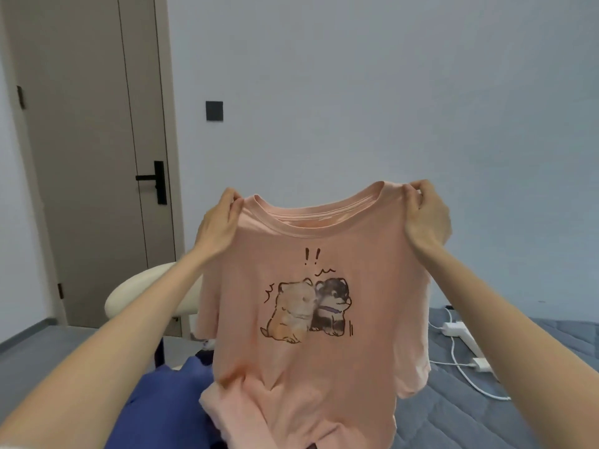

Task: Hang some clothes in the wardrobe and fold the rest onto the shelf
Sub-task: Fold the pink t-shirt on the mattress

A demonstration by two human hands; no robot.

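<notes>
Pale wall (356,76) fills most of the head camera's picture. On the left stands a brown door (81,140) with a black handle (152,178). A small black square (214,110) sits on the wall beside the door; I cannot tell what it is.

Both arms reach forward and hold up a pink T-shirt (372,286) in the air, in the middle of the picture. It has two little dogs drawn on its front. The left hand (217,228) pinches the shirt's shoulder on one side of the neck hole. The right hand (426,215) pinches the other shoulder and is a bit higher, so the shirt tilts. Some fingertips are tucked behind the cloth and cannot be seen.

The shirt's bottom part bunches up low down and runs off the bottom edge of the picture. One sleeve hangs half hidden behind the shirt on the left.

Behind the left arm is a cream chair (136,293), partly covered by the arm and the shirt. Below it lies a blue cloth (162,403), also partly hidden, so its shape is hard to make out.

On the right is a grey bed cover (453,416). A white power strip (457,330) and a white cable (466,377) lie on it, and the right arm cuts off part of them.
</notes>
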